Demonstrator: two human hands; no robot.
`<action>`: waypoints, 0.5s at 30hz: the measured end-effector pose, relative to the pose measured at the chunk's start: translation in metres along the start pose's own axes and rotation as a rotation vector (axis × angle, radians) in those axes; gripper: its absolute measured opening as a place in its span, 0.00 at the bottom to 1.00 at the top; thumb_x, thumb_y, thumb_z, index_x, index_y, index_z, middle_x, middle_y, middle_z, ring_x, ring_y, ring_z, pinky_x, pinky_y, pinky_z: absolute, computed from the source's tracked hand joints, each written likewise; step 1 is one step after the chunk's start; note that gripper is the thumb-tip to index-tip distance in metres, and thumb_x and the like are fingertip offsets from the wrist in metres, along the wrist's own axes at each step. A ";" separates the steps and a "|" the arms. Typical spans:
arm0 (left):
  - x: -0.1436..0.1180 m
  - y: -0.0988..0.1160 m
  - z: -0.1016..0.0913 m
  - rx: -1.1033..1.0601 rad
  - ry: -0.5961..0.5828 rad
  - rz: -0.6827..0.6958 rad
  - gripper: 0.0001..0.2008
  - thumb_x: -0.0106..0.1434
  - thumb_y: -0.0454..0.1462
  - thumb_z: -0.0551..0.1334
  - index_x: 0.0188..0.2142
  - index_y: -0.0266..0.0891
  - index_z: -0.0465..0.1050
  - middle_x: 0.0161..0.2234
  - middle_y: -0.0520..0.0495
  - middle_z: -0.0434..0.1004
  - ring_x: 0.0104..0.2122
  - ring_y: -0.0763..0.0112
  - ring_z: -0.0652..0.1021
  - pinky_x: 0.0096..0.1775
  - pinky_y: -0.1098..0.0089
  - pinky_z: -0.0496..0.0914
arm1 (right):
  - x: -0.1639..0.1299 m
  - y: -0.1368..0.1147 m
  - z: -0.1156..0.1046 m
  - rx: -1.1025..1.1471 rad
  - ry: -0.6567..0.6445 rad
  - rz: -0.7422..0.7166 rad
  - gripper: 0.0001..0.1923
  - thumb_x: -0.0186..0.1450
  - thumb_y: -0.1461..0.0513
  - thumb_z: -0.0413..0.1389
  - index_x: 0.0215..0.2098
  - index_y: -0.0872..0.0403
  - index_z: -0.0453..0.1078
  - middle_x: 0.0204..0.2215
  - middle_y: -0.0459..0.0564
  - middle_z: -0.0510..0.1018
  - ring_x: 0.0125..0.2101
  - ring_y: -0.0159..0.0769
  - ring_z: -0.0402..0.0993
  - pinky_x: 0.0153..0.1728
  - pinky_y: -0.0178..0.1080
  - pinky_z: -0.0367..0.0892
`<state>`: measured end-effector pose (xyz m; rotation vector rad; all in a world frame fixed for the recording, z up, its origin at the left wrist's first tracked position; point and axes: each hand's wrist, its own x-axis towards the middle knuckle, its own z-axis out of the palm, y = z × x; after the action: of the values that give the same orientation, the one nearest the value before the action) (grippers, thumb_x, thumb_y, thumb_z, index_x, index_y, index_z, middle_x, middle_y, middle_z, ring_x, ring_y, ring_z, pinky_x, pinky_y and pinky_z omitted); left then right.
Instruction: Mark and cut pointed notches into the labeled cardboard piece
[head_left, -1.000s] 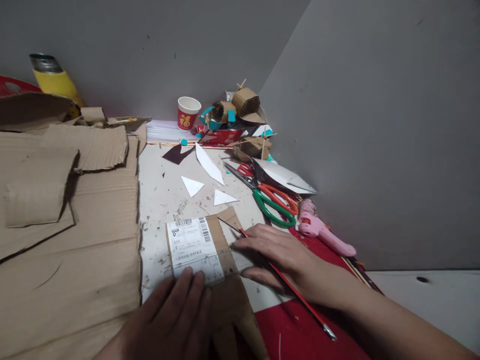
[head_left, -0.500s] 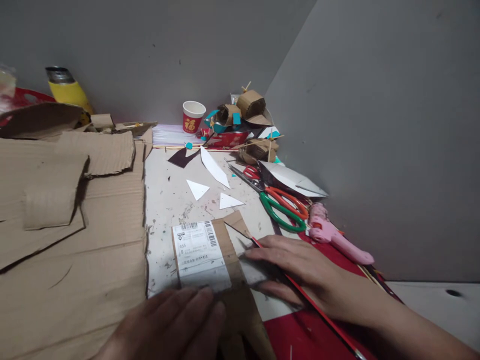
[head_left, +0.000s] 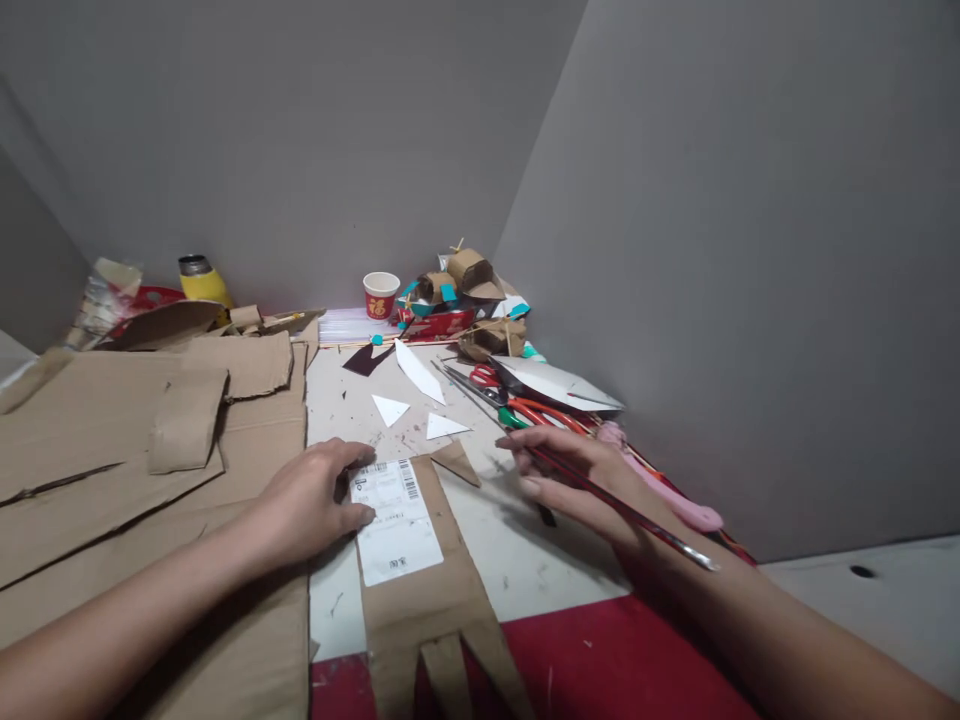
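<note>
My left hand [head_left: 311,500] rests on the left edge of a cardboard strip [head_left: 427,590] that bears a white shipping label [head_left: 394,515], its fingertips touching the label. My right hand [head_left: 574,475] hovers just right of the strip and grips a thin red pencil [head_left: 622,510] that runs back over my wrist. A small loose corner of cardboard [head_left: 457,462] lies between the two hands.
Large corrugated cardboard sheets [head_left: 135,470] cover the left of the table. Scissors with red and green handles [head_left: 525,405], a pink glue gun [head_left: 675,500], white paper triangles [head_left: 390,408], a red paper cup [head_left: 381,295] and cardboard models [head_left: 469,285] crowd the far corner. A red mat [head_left: 615,670] lies near me.
The view pulled back and up. My left hand slid from the near end of the strip up to the label's left edge. My right hand lifted off the strip and moved right with the pencil.
</note>
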<state>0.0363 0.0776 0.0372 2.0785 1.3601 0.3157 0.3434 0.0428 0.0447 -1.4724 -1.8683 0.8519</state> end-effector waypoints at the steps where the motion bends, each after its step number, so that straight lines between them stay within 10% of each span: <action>1: 0.003 0.000 -0.002 -0.015 -0.018 -0.007 0.28 0.53 0.40 0.66 0.54 0.36 0.71 0.51 0.38 0.76 0.49 0.52 0.75 0.51 0.56 0.67 | 0.000 -0.005 0.003 0.011 -0.007 0.005 0.17 0.62 0.56 0.57 0.46 0.57 0.71 0.35 0.53 0.78 0.34 0.42 0.76 0.33 0.42 0.73; 8: 0.010 0.001 -0.010 -0.234 -0.167 -0.002 0.14 0.52 0.42 0.68 0.36 0.37 0.74 0.28 0.54 0.72 0.31 0.67 0.71 0.34 0.69 0.64 | 0.001 -0.005 0.014 0.192 -0.023 -0.060 0.09 0.67 0.59 0.54 0.42 0.56 0.67 0.28 0.44 0.70 0.26 0.31 0.66 0.25 0.33 0.62; 15: 0.009 0.012 -0.002 -0.619 -0.119 -0.043 0.19 0.49 0.49 0.70 0.31 0.37 0.71 0.25 0.53 0.71 0.27 0.72 0.69 0.32 0.70 0.63 | 0.000 0.012 0.044 0.640 -0.158 0.055 0.14 0.67 0.51 0.57 0.37 0.54 0.66 0.24 0.41 0.69 0.18 0.24 0.61 0.15 0.27 0.56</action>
<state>0.0475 0.0831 0.0449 1.5247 1.0613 0.5121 0.3159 0.0401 0.0084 -1.0740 -1.4541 1.4610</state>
